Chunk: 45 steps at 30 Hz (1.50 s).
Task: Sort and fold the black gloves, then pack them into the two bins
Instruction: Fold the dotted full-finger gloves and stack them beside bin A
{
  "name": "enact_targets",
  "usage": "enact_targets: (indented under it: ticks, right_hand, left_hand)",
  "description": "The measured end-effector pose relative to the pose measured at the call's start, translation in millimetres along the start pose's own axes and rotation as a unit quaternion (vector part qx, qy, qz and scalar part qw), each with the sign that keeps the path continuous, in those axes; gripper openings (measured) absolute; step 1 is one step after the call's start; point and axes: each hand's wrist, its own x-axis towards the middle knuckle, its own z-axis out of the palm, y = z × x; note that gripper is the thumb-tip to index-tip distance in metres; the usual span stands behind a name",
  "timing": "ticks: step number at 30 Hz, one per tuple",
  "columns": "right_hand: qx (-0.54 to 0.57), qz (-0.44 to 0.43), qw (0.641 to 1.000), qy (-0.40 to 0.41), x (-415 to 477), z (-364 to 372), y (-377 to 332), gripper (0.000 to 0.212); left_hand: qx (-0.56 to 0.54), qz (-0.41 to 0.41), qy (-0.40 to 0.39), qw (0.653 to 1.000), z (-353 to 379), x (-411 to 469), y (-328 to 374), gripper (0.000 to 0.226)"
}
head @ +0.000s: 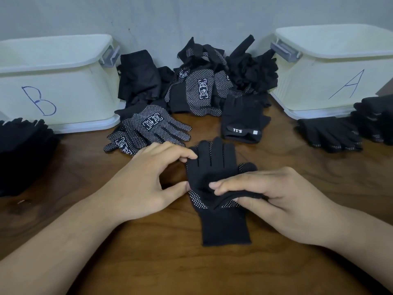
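A pair of black dotted gloves lies stacked on the wooden table in front of me, fingers pointing away. My right hand pinches the upper glove's edge at the palm, lifting it so the white dots beneath show. My left hand touches the gloves' left side, fingertips at the little finger and thumb at the palm edge. A pile of unsorted black gloves sits at the back between two white bins, bin B on the left and bin A on the right.
Two dotted gloves lie loose near bin B, and a fingerless glove marked 5.11 lies beside them. Stacks of black gloves sit at the left edge and the right edge. A grey wall stands behind the bins.
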Motion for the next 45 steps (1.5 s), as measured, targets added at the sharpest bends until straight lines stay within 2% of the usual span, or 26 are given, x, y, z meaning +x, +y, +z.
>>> enact_targets:
  ticks: [5, 12, 15, 19, 21, 23, 26, 28, 30, 32, 35, 37, 38, 41, 44, 45]
  right_hand:
    - [0.007, 0.022, 0.999, -0.033, 1.2, -2.0, 1.2, 0.027]
    - [0.011, 0.046, 0.998, -0.051, 0.8, -3.8, -2.0, 0.027]
    - [0.014, 0.038, 0.996, -0.073, 0.1, -4.9, -0.7, 0.036]
    - [0.01, 0.03, 0.993, -0.117, -0.3, -10.7, -2.4, 0.057]
    - [0.029, 0.039, 0.988, -0.149, -0.5, -16.9, -4.2, 0.069]
    - [0.058, 0.043, 0.985, -0.157, -1.2, -19.2, -3.4, 0.07]
    - [0.048, 0.039, 0.991, -0.12, -0.7, -12.1, 0.2, 0.043]
    - [0.024, 0.033, 0.994, -0.097, 0.0, -6.5, 2.8, 0.027]
    - [0.004, 0.025, 0.996, -0.089, -0.4, -4.1, 5.9, 0.024]
    - [-0.002, 0.015, 0.997, -0.07, -0.2, -3.7, 7.2, 0.023]
    - [0.023, 0.028, 0.998, 0.058, 3.8, -7.3, 10.7, 0.019]
    - [0.017, 0.091, 0.984, 0.154, 6.9, -16.8, 18.1, 0.021]
    - [-0.011, 0.13, 0.976, 0.172, 9.0, -21.8, 22.3, 0.02]
    - [-0.089, 0.211, 0.966, 0.124, 9.8, -27.0, 37.1, 0.011]
    - [-0.08, 0.217, 0.967, 0.103, 9.8, -21.8, 37.6, 0.002]
    - [-0.081, 0.209, 0.969, 0.106, 9.8, -20.0, 37.1, 0.006]
  left_hand:
    - [-0.004, 0.009, 0.006, 1.0, 1.1, 0.4, -2.4, 0.047]
    - [0.001, 0.042, 0.036, 0.998, 2.7, -0.1, -1.0, 0.02]
    - [0.003, 0.043, 0.039, 0.998, 1.4, 0.1, -1.6, 0.02]
    - [-0.003, 0.033, 0.024, 0.999, 3.9, -1.3, -4.0, 0.021]
    - [-0.011, 0.026, 0.035, 0.999, 4.1, -1.7, -3.4, 0.02]
    - [-0.01, 0.023, 0.059, 0.998, 2.2, -1.5, 0.6, 0.021]
    - [-0.016, 0.048, 0.077, 0.996, -0.1, -1.8, 15.4, 0.014]
    - [-0.025, 0.071, 0.035, 0.997, 2.7, -3.4, 24.2, 0.009]
    - [-0.018, 0.069, -0.022, 0.997, 6.8, -5.0, 26.7, 0.016]
    - [-0.017, 0.059, -0.039, 0.997, 7.4, -5.3, 24.5, 0.021]
    - [-0.026, 0.057, -0.035, 0.997, 5.4, -5.4, 23.4, 0.019]
    - [-0.028, 0.058, -0.033, 0.997, 5.7, -6.0, 24.6, 0.018]
    - [-0.03, 0.056, -0.034, 0.997, 6.0, -6.2, 25.5, 0.018]
    - [-0.023, 0.048, -0.038, 0.998, 6.2, -6.6, 28.2, 0.031]
    - [-0.001, 0.049, -0.046, 0.998, 6.4, -6.5, 29.6, 0.044]
    - [0.005, 0.051, -0.047, 0.998, 6.6, -6.7, 29.6, 0.046]
